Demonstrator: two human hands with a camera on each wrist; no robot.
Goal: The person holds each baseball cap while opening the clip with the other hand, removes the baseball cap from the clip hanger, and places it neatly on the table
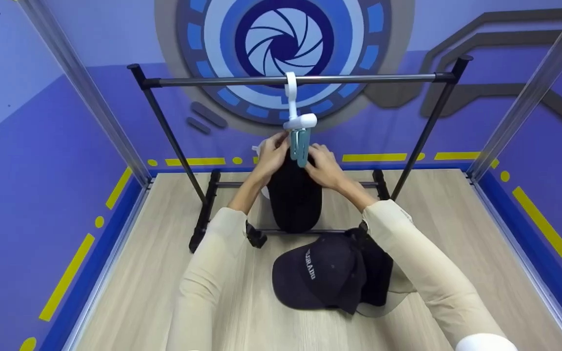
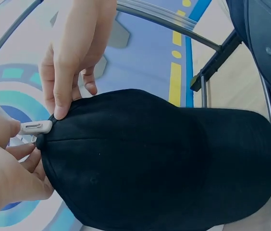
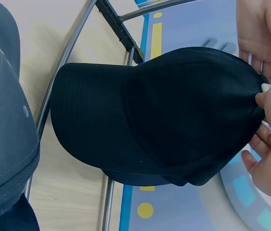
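Note:
A black cap (image 1: 294,200) hangs under a white hanger (image 1: 291,100), its brim pointing toward me. At the crown end, my left hand (image 1: 273,156) pinches a small white clip (image 2: 36,127) between thumb and fingers. That clip sits right at the cap's edge. My right hand (image 1: 325,165) pinches the edge of the cap beside it, thumb on the outer face in the right wrist view. Teal clips (image 1: 300,146) hang from the hanger in front of both hands and partly hide the fingertips.
The hanger's hook sits on the rail (image 1: 359,78) of a black-legged rack (image 1: 164,126). On the wooden surface (image 1: 154,292) in front lies a navy cap (image 1: 322,273) with white lettering, overlapping a darker cap (image 1: 379,273) and a beige brim (image 1: 388,304). Blue patterned panels (image 1: 66,170) enclose the area.

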